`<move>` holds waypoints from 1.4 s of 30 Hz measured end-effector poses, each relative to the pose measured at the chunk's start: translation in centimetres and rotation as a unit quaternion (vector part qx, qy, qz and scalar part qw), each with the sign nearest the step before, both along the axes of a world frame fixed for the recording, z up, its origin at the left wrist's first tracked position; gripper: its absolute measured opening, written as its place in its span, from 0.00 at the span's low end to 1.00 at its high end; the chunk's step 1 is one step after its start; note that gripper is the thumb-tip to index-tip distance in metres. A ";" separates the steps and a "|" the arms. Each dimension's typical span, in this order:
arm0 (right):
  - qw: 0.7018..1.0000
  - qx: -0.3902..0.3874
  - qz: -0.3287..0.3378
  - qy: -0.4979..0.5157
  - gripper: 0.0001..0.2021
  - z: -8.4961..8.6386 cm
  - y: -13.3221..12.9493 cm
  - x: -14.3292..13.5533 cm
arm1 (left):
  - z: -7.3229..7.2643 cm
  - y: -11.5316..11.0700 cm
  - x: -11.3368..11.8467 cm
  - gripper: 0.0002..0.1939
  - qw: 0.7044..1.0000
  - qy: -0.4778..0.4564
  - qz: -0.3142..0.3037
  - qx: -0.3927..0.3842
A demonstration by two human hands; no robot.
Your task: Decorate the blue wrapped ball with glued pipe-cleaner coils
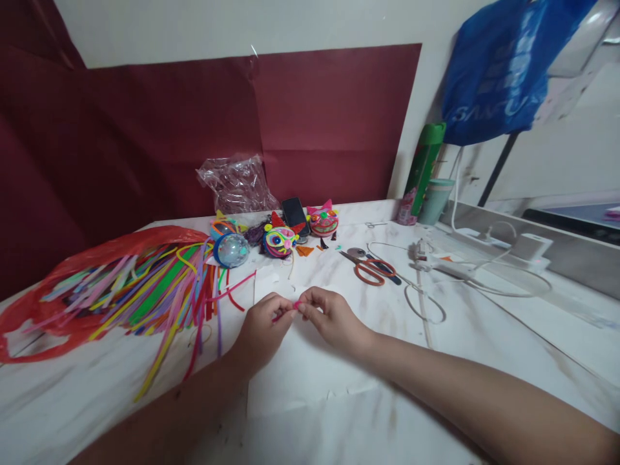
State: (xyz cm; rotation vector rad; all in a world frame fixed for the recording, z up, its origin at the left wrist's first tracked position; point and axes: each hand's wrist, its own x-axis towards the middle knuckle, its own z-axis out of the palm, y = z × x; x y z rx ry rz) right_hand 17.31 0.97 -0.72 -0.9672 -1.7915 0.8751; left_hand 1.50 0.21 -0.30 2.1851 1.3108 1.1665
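Between the fingertips of both hands is a short pink pipe cleaner, coiled small and partly hidden by the fingers. My left hand pinches it from the left, a bit of it showing under the thumb. From the other side my right hand pinches it with thumb and forefinger. Both are above a white sheet of paper. Beyond them stand a colourful animal-face ball with red ears and a pink-eared ball. A clear ball with a blue band lies left of these.
Many coloured pipe cleaners spread from a red plastic bag at left. Orange-handled scissors and a looped cable lie right. At the back are a phone, clear wrap, a green can and a cup.
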 end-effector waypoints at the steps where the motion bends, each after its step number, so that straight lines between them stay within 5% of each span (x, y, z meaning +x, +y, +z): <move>1: 0.999 0.027 -0.007 -0.031 0.05 0.0 0.1 0.2 | -0.1 0.2 -0.1 0.05 1.000 0.016 0.000 0.002; 7: 0.946 0.229 0.006 -0.231 0.06 -0.1 0.7 1.2 | -0.6 0.6 -0.7 0.08 0.987 0.136 -0.026 0.082; 12: 0.890 0.284 0.049 -0.354 0.07 0.2 0.5 1.3 | -0.9 0.4 -0.6 0.09 0.965 0.206 -0.082 0.141; 15: 0.929 0.221 0.053 -0.292 0.08 0.4 0.5 1.2 | -0.6 0.3 -0.5 0.08 0.978 0.158 -0.079 0.107; 18: 0.991 0.034 0.064 -0.116 0.06 0.7 0.8 0.9 | 0.0 0.4 -0.5 0.07 0.996 0.055 -0.046 0.044; 20: 0.994 -0.075 0.084 0.000 0.04 0.8 0.8 0.7 | 0.3 0.4 -0.5 0.06 0.999 -0.010 -0.034 0.017; 23: 0.986 -0.117 0.081 0.088 0.05 0.7 0.6 0.2 | 0.6 0.2 -0.4 0.06 0.998 -0.058 -0.033 0.009; 32: 0.997 0.043 -0.005 -0.071 0.05 0.8 0.2 0.6 | -0.1 0.5 -0.4 0.05 1.000 0.015 0.002 -0.020; 39: 0.931 0.237 0.056 -0.272 0.07 0.4 0.6 1.5 | -0.4 0.3 -0.5 0.08 0.979 0.154 -0.060 0.116; 42: 0.934 0.215 0.075 -0.275 0.07 0.5 0.6 1.5 | -0.1 0.1 -0.4 0.08 0.975 0.158 -0.085 0.129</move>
